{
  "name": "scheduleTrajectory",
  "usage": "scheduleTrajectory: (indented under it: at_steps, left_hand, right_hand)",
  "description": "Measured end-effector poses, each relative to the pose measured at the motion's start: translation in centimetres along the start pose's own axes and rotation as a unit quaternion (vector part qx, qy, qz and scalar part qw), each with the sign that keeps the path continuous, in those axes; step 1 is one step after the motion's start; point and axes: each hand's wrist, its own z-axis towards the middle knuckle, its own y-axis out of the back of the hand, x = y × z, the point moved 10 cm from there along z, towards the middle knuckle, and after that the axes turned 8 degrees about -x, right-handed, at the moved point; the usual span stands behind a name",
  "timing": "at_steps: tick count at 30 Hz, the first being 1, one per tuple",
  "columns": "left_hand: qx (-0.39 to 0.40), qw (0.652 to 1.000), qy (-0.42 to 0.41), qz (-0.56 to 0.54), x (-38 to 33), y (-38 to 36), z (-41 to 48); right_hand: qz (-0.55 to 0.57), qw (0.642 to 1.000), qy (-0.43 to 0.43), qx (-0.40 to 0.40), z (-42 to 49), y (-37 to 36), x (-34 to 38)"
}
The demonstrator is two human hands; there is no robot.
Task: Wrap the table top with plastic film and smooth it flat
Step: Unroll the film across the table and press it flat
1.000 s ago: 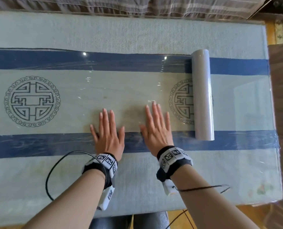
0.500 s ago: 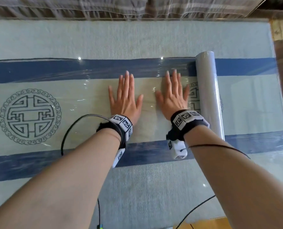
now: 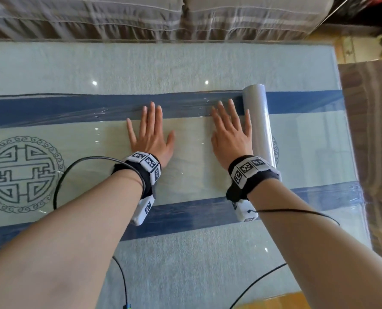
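Pressing down side by side near the centre of the frame, the left hand (image 3: 151, 137) and the right hand (image 3: 231, 137) lie palm-down on the plastic film (image 3: 96, 130), fingers straight and slightly spread, gripping nothing. Their fingertips reach onto the upper blue stripe (image 3: 51, 108) of the desk (image 3: 163, 63), where the film shows fine wrinkles. Just right of the right hand, the roll (image 3: 260, 121) of film lies across the desk, its far end at that stripe and its near end hidden behind the right wristband (image 3: 250, 172). The little finger looks close to the roll, though I cannot tell whether it touches. The stretched sheet runs from the roll toward the left edge of the frame, over a round emblem (image 3: 20, 175). A matching marked band (image 3: 145, 166) wraps the left wrist, with a black cable (image 3: 60, 181) looping from it. A cushioned sofa (image 3: 141, 16) fills the top of the frame.
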Motion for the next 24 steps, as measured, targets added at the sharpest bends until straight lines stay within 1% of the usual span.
scheduleTrajectory:
  at_steps: [2,3,6,8,9,11,13,16,18,21,24]
  left_hand:
    - [0.005,1.0,-0.007,0.008,-0.2,-0.2,-0.5]
    - [0.017,1.0,-0.022,0.001,-0.8,-0.6,-1.0]
    - [0.071,0.993,-0.09,-0.037,-4.5,-2.6,-3.4]
    - [0.115,0.985,-0.117,-0.055,-7.2,-4.6,-5.8]
    - [0.13,0.983,-0.119,-0.044,-8.0,-5.6,-6.9]
    - [0.141,0.985,-0.098,-0.013,-8.1,-6.9,-7.8]
    - [0.141,0.986,-0.086,-0.009,-7.0,-7.3,-7.4]
    - [0.13,0.986,-0.106,0.005,-4.2,-7.0,-5.9]
    - [0.125,0.987,-0.097,0.017,-2.0,-6.5,-4.9]
    - [0.119,0.992,-0.047,0.013,0.4,-6.1,-3.3]
    - [0.119,0.993,0.021,-0.009,2.1,-6.2,-1.1]
  right_hand:
    - [-0.037,0.999,0.021,0.027,-1.0,-1.1,0.2]
    - [-0.042,0.998,0.022,0.045,-1.3,-1.8,0.2]
    - [-0.058,0.995,0.028,0.08,-2.2,-3.5,0.7]
    - [-0.088,0.99,0.042,0.098,-2.8,-4.6,0.9]
    - [-0.105,0.988,0.044,0.106,-3.0,-5.1,0.8]
    - [-0.123,0.985,0.024,0.122,-3.1,-6.0,0.4]
    - [-0.113,0.986,-0.011,0.118,-2.7,-6.2,-0.2]
    - [-0.083,0.988,-0.073,0.105,-1.9,-6.4,-0.8]
    - [-0.086,0.986,-0.074,0.123,-1.3,-6.8,-0.1]
    - [-0.09,0.984,-0.073,0.135,-0.5,-6.7,1.1]
    - [-0.075,0.982,-0.09,0.15,0.9,-6.8,1.7]
